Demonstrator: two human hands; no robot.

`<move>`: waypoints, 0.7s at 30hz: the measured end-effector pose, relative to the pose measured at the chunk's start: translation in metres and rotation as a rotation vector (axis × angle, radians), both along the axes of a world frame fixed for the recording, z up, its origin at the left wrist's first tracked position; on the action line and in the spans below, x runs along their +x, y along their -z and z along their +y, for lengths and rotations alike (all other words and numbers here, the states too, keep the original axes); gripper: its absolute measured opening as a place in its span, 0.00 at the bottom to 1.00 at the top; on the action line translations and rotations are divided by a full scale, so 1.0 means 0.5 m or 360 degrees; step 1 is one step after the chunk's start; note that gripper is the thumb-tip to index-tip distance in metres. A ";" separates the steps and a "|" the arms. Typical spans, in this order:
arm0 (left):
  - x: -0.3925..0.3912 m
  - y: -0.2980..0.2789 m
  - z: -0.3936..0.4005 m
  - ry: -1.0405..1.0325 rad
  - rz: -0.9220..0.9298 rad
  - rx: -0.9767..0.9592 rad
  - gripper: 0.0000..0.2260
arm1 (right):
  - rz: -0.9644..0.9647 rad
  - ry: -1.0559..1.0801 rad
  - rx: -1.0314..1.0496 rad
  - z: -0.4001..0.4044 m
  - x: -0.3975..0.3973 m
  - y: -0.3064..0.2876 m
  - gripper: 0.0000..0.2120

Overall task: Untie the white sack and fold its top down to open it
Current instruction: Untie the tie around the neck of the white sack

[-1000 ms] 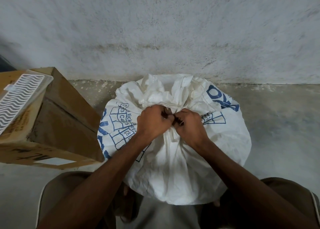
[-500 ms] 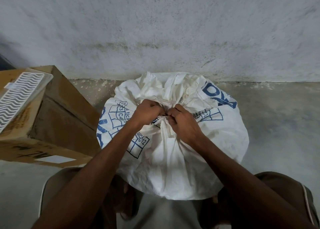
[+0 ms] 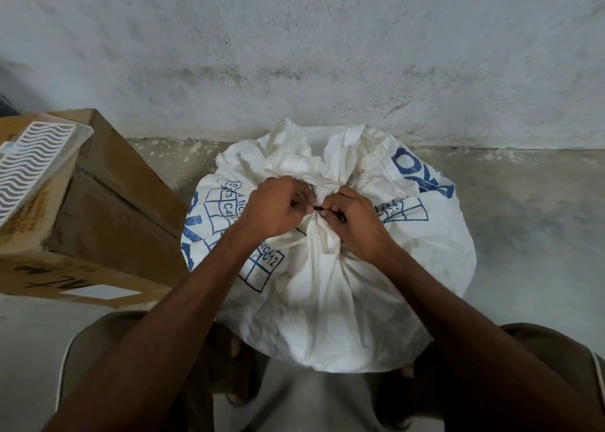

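Observation:
A full white sack (image 3: 327, 287) with blue print stands on the floor between my knees, its top gathered into a bunched neck. A thin dark tie (image 3: 319, 208) runs around that neck. My left hand (image 3: 278, 207) pinches the tie from the left with curled fingers. My right hand (image 3: 355, 224) pinches it from the right, fingertips almost meeting the left ones. The loose sack top (image 3: 314, 160) fans out crumpled beyond my hands. The knot itself is mostly hidden by my fingers.
A brown cardboard box (image 3: 108, 209) stands close on the left, with a clear-lidded tray (image 3: 32, 166) of wavy white pattern on top. A rough grey wall (image 3: 294, 55) rises right behind the sack. Bare concrete floor (image 3: 523, 222) lies to the right.
Both hands stay at the neck of the sack, shifting slightly forward and back. The dark tie shows again between my fingertips, stretched a little between the two hands.

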State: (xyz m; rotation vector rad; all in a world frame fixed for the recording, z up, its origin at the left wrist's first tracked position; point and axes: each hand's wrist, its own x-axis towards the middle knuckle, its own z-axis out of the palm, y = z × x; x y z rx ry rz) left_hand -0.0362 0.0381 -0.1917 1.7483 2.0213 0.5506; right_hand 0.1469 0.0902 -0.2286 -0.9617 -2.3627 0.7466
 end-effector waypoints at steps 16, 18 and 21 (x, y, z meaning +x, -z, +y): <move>0.016 0.035 0.014 -0.0094 -0.0065 -0.0082 0.10 | 0.0087 0.0123 -0.0069 -0.002 -0.008 0.012 0.02; 0.018 0.040 0.017 -0.0132 -0.0107 -0.0099 0.09 | 0.0091 0.0159 -0.0089 -0.002 -0.010 0.012 0.03; 0.024 0.051 0.016 -0.0248 -0.0221 -0.0036 0.09 | 0.0137 0.0221 -0.0141 -0.001 -0.014 0.016 0.06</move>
